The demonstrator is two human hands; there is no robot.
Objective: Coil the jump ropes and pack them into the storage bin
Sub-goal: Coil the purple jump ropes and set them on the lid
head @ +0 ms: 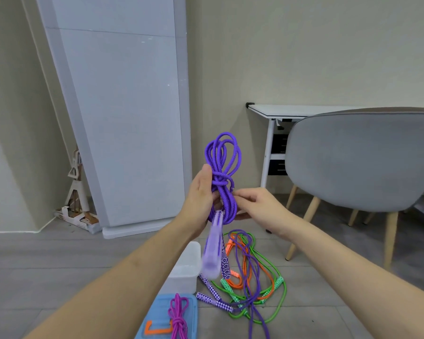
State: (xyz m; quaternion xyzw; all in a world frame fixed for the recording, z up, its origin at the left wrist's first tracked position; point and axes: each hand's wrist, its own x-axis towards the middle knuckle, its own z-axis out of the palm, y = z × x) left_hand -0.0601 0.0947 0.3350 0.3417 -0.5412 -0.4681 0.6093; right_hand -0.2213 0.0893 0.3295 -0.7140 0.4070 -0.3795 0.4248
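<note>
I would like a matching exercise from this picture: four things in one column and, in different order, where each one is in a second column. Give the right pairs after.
Things:
1. purple coiled rope
2. magenta coiled rope
3. green rope
4. white storage bin

Places:
A. lying on the blue lid
B. standing on the floor beside the blue lid
C. held up in the left hand, with the right hand at its wrap
D. loose on the floor, tangled with the orange rope

Pairs: 1-C, 2-A, 3-D, 4-B
</note>
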